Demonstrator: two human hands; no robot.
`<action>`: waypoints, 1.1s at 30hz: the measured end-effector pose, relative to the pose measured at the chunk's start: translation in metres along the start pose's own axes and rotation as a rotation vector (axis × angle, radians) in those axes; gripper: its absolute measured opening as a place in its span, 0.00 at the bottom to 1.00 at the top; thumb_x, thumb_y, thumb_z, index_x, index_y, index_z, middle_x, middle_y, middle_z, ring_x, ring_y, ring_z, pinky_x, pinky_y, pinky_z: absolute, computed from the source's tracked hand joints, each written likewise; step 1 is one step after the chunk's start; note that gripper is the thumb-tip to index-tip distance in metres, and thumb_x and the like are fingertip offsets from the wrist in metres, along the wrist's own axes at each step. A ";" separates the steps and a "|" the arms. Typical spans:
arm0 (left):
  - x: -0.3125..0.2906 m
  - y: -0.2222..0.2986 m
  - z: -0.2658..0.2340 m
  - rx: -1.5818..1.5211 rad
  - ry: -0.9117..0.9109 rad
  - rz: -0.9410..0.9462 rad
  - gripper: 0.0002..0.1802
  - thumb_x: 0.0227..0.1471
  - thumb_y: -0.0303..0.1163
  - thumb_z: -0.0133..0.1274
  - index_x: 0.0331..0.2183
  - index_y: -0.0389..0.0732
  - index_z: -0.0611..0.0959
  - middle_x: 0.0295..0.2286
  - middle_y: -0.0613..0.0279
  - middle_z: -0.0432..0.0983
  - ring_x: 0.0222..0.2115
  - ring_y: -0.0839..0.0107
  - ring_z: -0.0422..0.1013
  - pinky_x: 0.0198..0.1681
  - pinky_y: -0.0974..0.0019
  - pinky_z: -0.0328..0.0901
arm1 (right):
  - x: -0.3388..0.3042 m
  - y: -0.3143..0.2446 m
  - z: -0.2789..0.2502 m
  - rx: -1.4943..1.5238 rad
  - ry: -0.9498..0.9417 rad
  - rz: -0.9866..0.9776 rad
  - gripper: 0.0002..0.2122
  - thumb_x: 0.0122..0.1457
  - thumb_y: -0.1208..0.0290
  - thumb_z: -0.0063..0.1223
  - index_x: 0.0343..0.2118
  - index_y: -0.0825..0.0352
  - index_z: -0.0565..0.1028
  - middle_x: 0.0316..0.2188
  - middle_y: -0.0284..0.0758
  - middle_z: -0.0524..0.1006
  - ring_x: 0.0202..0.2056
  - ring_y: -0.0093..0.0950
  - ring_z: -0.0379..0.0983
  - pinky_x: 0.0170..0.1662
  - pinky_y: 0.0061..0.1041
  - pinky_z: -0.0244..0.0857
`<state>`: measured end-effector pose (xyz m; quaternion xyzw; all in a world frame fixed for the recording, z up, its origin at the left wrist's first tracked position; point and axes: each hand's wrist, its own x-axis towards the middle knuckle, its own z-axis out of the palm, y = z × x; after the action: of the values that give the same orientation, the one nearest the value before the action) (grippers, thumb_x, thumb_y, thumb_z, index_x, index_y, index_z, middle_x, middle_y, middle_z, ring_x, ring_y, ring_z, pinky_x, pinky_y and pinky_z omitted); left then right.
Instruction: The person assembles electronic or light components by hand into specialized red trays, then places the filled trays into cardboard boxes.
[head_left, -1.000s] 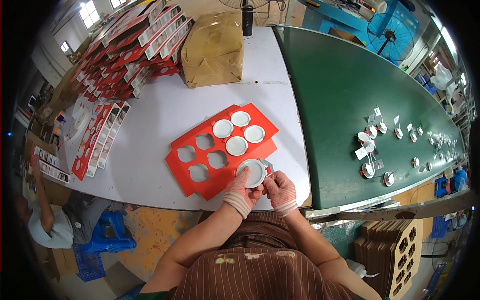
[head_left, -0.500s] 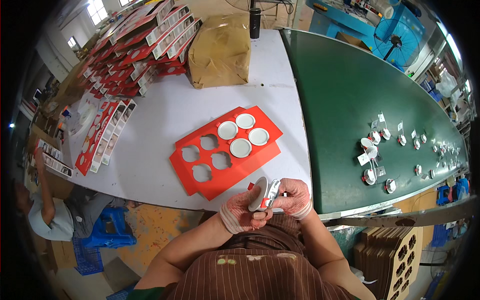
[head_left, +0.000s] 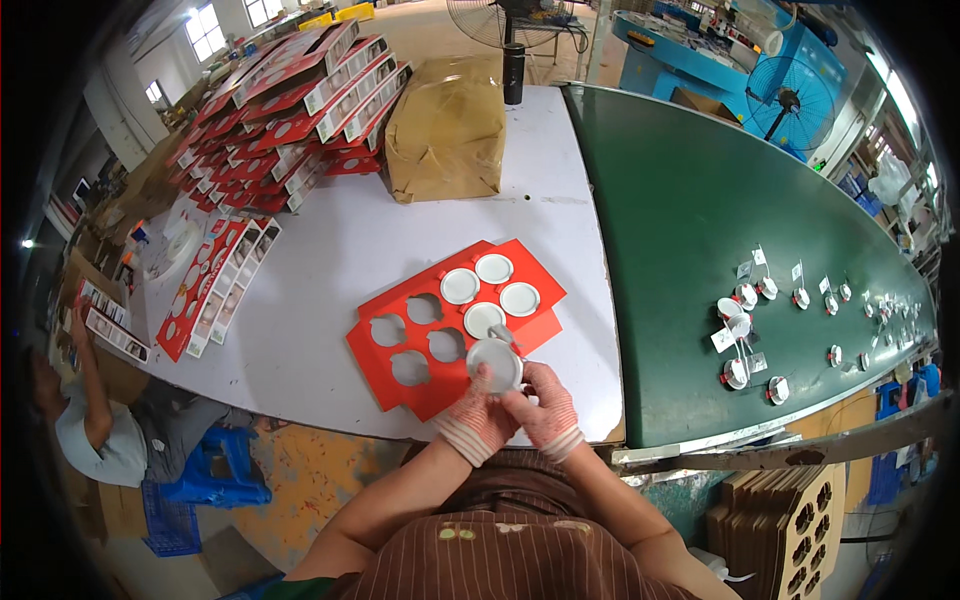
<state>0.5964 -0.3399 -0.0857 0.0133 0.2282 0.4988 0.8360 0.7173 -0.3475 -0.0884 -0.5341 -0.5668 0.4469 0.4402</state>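
Both my hands, in thin pinkish gloves with striped cuffs, hold one round white downlight (head_left: 494,366) above the near edge of a red cardboard insert (head_left: 541,266). My left hand (head_left: 478,414) closes on its lower left side, the thumb on the pale disc. At its lower right, the fingers of my right hand (head_left: 546,408) are closed on it; what they pinch is partly hidden. A grey and red part sticks out behind the disc. Several white downlights (head_left: 459,287) sit in the insert's right-hand holes, while the holes on the left are bare.
Right of the white table (head_left: 300,290), a green conveyor belt (head_left: 670,220) carries scattered downlights (head_left: 738,326) with tags. Folded red and white cartons (head_left: 280,110) are piled at far left, beside a brown wrapped package (head_left: 446,130). Another person (head_left: 100,430) sits at left.
My hands have moved slightly forward and left over the insert. The downlight has turned from edge-on to showing its pale disc. The view has tilted up a little.
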 end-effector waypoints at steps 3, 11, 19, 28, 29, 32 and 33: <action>-0.001 -0.004 -0.016 0.075 -0.020 -0.059 0.35 0.45 0.49 0.58 0.51 0.45 0.65 0.42 0.59 0.67 0.36 0.62 0.69 0.40 0.51 0.66 | 0.003 -0.001 0.002 -0.044 0.057 0.032 0.14 0.51 0.70 0.56 0.39 0.70 0.72 0.29 0.33 0.72 0.31 0.21 0.66 0.37 0.21 0.64; -0.037 0.085 0.020 1.754 -0.400 0.364 0.38 0.35 0.27 0.65 0.52 0.48 0.70 0.50 0.60 0.58 0.41 0.72 0.66 0.40 0.70 0.67 | 0.012 -0.046 -0.038 -0.411 -0.462 0.046 0.13 0.49 0.64 0.56 0.32 0.70 0.73 0.22 0.40 0.71 0.24 0.30 0.69 0.31 0.27 0.65; -0.027 0.081 0.001 1.625 -0.486 0.296 0.27 0.37 0.30 0.66 0.41 0.39 0.74 0.38 0.62 0.68 0.39 0.73 0.68 0.43 0.69 0.66 | 0.008 -0.051 -0.025 -0.048 -0.558 0.210 0.11 0.51 0.73 0.57 0.36 0.72 0.73 0.27 0.32 0.74 0.28 0.20 0.68 0.34 0.21 0.65; -0.015 0.074 -0.019 1.460 -0.064 0.380 0.21 0.38 0.28 0.64 0.35 0.38 0.72 0.32 0.64 0.71 0.32 0.76 0.69 0.38 0.71 0.67 | 0.010 -0.023 0.000 0.378 -0.379 0.243 0.10 0.55 0.78 0.50 0.40 0.73 0.70 0.28 0.33 0.74 0.31 0.19 0.71 0.33 0.19 0.66; -0.006 0.073 -0.032 1.390 -0.078 0.345 0.23 0.40 0.30 0.64 0.38 0.37 0.71 0.33 0.61 0.70 0.33 0.74 0.70 0.38 0.70 0.67 | 0.013 -0.017 0.004 0.345 -0.348 0.275 0.10 0.56 0.78 0.50 0.41 0.73 0.70 0.28 0.33 0.74 0.29 0.19 0.71 0.31 0.19 0.66; 0.013 0.090 -0.051 1.480 -0.061 0.448 0.28 0.42 0.35 0.62 0.44 0.38 0.70 0.33 0.58 0.70 0.32 0.73 0.70 0.37 0.69 0.67 | 0.032 -0.009 0.004 0.220 -0.313 0.323 0.12 0.56 0.78 0.48 0.43 0.75 0.69 0.29 0.35 0.74 0.28 0.21 0.72 0.30 0.20 0.68; 0.018 0.103 -0.055 1.639 -0.026 0.580 0.30 0.43 0.37 0.61 0.47 0.38 0.69 0.33 0.58 0.70 0.32 0.73 0.70 0.38 0.69 0.67 | 0.040 -0.009 0.001 0.132 -0.306 0.343 0.13 0.56 0.79 0.48 0.44 0.76 0.68 0.31 0.37 0.74 0.28 0.23 0.72 0.31 0.22 0.69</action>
<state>0.4970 -0.2843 -0.1160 0.6743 0.4936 0.3706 0.4054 0.7129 -0.3077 -0.0790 -0.5187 -0.4974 0.6269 0.3009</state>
